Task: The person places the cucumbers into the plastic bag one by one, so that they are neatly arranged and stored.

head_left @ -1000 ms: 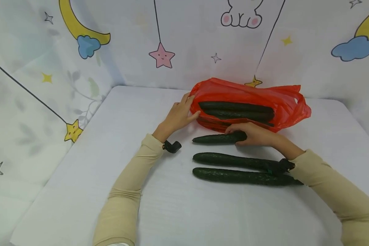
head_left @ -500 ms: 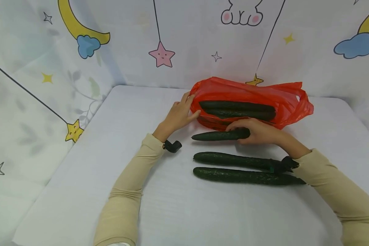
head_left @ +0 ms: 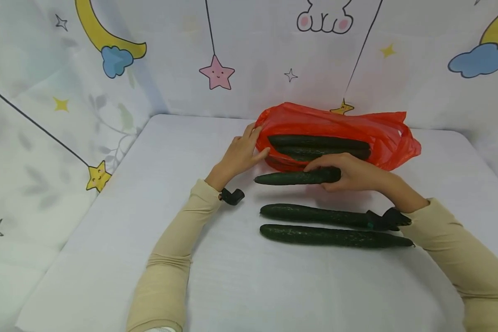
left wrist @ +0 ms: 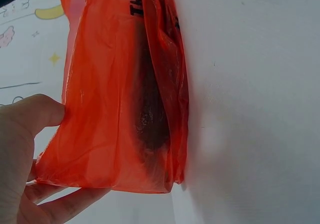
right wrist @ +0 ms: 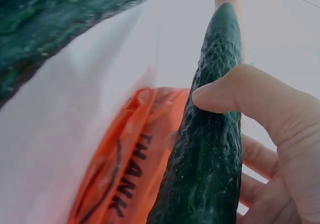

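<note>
Sleeves: beige left sleeve (head_left: 162,281) and beige right sleeve (head_left: 456,258), both entering from the near edge of the head view.
Work surface: white table (head_left: 240,286) with rounded far corners.
Front cucumber (head_left: 336,235): dark green, flat on the table, lengthwise from left to right; nearest of those in view.
Second cucumber (head_left: 303,213): lies just beyond the front cucumber, roughly parallel, narrow gap between; its right end is overlapped by the right wrist device (head_left: 383,221).
Left wrist device (head_left: 232,197): black, fitted at the inner side of the left wrist.
Held cucumber (head_left: 286,178): off the table, with a shadow below; positioned between the second cucumber and the bag; tapered end points left.
Right hand (head_left: 352,171): closed around the right-hand end of the held cucumber; thumb on one side, fingers on the opposite side.
Left hand (head_left: 238,154): at the left end of the bag; thumb and fingers spread apart, in contact with the plastic edge; the left wrist view shows the fingers partly behind it.
Red bag (head_left: 392,133): thin plastic, on its side at the far part of the table, opening toward the near side; black lettering "THANK" legible in the right wrist view.
Bagged cucumbers (head_left: 319,142): at least two, side by side inside the red bag.
Backdrop (head_left: 257,41): white cloth behind the table, printed with stars, moons and clouds.
</note>
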Action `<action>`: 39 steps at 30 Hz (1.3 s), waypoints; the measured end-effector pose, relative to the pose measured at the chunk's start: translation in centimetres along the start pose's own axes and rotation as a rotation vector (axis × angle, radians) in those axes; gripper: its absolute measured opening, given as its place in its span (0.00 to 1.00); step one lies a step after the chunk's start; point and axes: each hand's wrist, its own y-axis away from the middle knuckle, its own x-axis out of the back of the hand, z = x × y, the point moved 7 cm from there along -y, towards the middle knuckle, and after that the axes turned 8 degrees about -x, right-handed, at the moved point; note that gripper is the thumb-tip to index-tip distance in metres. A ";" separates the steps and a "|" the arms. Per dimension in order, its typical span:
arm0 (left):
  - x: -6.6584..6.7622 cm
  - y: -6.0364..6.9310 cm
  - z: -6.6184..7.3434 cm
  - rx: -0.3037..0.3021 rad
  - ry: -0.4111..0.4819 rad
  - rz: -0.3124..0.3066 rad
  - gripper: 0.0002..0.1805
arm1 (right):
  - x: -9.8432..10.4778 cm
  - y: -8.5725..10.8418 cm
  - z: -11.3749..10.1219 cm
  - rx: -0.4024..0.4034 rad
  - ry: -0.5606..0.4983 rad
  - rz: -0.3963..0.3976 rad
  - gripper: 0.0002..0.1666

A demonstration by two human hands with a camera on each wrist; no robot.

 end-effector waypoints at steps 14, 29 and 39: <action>0.2 0.1 -0.3 0.002 0.005 0.003 0.36 | 2.4 -0.8 -2.1 0.129 -0.012 0.069 0.30; 0.1 0.0 -0.4 0.034 -0.002 -0.048 0.40 | 4.1 -1.8 -1.4 0.068 -0.001 0.133 0.29; -0.1 -0.1 -0.2 0.010 -0.021 -0.033 0.40 | 3.9 -2.1 0.4 0.021 0.007 0.208 0.28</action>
